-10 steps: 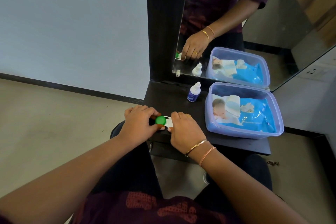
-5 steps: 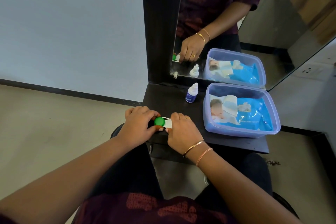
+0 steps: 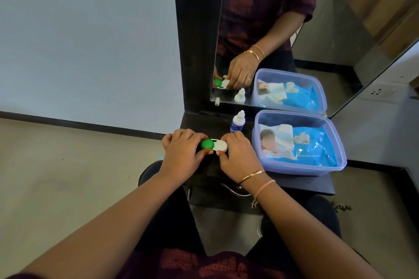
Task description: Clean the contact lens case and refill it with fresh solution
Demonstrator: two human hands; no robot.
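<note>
A white contact lens case (image 3: 219, 145) with one green cap (image 3: 207, 144) and one white cap lies on the dark shelf (image 3: 301, 184) near its front left corner. My left hand (image 3: 181, 156) grips the green-capped end, thumb and fingers around it. My right hand (image 3: 238, 154) holds the white-capped end from the right. Both caps sit on the case. A small solution bottle (image 3: 237, 122), white with a blue label and a closed white tip, stands upright behind the case, near the mirror.
A clear lidless plastic tub (image 3: 301, 166) holding a blue pack of wipes (image 3: 315, 145) fills the shelf's right half. A black-framed mirror (image 3: 340, 29) rises behind the shelf, reflecting everything. My knees sit under the shelf; beige floor lies to the left.
The white cap shows more fully between my hands than before. Both hands stay on the case in the same spot; the view has shifted slightly.
</note>
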